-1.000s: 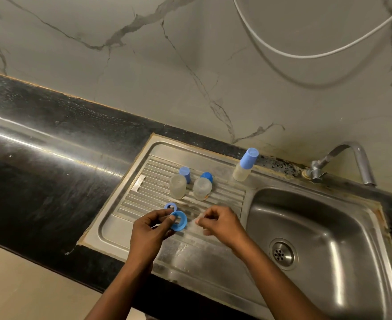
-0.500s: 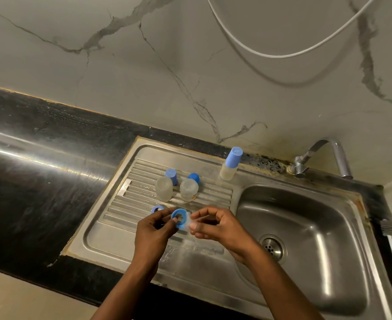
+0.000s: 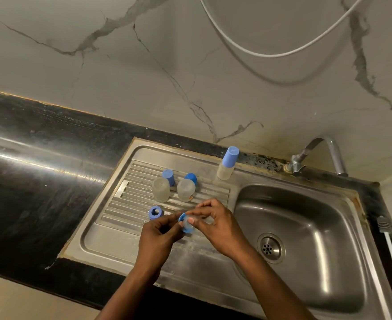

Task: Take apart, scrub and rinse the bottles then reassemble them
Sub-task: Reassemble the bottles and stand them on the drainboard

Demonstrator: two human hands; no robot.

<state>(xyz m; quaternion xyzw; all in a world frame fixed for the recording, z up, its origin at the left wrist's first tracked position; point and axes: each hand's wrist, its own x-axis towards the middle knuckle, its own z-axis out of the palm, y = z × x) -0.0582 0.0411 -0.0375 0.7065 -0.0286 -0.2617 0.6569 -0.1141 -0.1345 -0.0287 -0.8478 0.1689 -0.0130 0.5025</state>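
Dim yellowish light is filling the scene. Glare is streaking the glossy black stone desk (image 3: 28, 181), the stainless steel sink basin (image 3: 310, 218) is gleaming, and wide-angle distortion is bending the desk's edges.

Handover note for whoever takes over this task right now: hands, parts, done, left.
Left hand pinches the blue ring. Right hand pinches the clear teat at the ring's opening.
On the drainboard: two open bottle bodies, two blue caps behind them, and a second ring.
Done: one capped bottle stands at the back rim.
Left: seat the teat, assemble both bottles. Cannot tell if the parts are rinsed.
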